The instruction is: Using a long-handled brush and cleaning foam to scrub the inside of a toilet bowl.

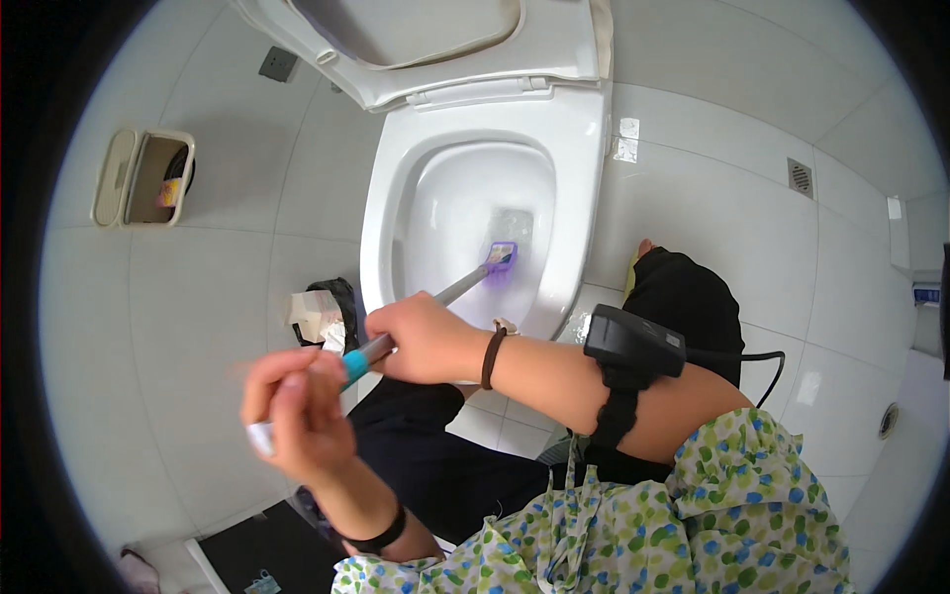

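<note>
A toilet brush (460,287) with a long grey handle, a teal section and a white end slants down into the toilet bowl (426,198). Its purple head (502,256) rests low in the bowl, by the water. My left hand (302,411) is closed round the upper handle, near the teal section and white end. Lower on the shaft, my right hand (426,337) grips the handle close to the bowl's front rim. The toilet lid (426,30) and seat are raised. A black device is strapped to my right forearm.
Left of the toilet stands a bin with a black bag (343,297) and pale waste. A beige box (158,178) hangs open on the left wall, near a dark socket (278,64). A floor drain (800,178) lies right. A dark mat (267,544) is at lower left.
</note>
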A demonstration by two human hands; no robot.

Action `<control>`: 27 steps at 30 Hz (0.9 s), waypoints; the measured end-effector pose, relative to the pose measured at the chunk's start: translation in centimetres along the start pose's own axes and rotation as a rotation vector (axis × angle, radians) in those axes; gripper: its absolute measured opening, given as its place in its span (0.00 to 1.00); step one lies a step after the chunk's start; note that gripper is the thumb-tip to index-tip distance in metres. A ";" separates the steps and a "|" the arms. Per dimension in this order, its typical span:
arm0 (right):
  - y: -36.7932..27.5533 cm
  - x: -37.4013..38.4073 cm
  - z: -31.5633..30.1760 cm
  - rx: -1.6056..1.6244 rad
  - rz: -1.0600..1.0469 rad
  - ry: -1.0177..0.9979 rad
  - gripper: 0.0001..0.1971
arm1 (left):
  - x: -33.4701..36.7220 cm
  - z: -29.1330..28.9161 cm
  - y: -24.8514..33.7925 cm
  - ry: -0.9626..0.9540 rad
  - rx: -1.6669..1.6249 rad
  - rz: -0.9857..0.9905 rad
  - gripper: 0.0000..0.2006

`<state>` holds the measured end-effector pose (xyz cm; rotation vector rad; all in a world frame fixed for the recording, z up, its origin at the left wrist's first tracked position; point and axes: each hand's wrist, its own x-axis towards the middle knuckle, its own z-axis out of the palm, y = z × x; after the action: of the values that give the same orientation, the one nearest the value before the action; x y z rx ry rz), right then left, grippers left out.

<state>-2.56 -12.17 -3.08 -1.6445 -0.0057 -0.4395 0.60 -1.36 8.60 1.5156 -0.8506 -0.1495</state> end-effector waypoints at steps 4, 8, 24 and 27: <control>6.3 0.0 -0.7 -0.291 0.104 0.029 0.08 | -1.8 3.1 -5.4 0.142 -0.048 -0.097 0.10; 6.8 0.1 -1.1 -0.446 0.167 -0.047 0.05 | -2.3 3.8 -7.6 0.162 -0.090 -0.070 0.09; -1.6 -2.2 1.0 -0.418 0.022 -0.187 0.07 | -5.1 -0.2 0.4 0.248 -0.164 0.050 0.11; 2.1 -1.9 0.0 -0.599 -0.047 -0.237 0.06 | -7.4 1.8 -3.9 0.372 -0.157 0.038 0.10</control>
<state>-3.72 -11.95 -5.64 -2.2836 -0.0977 -0.2914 -4.05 1.08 1.83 1.3245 -0.5553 0.0909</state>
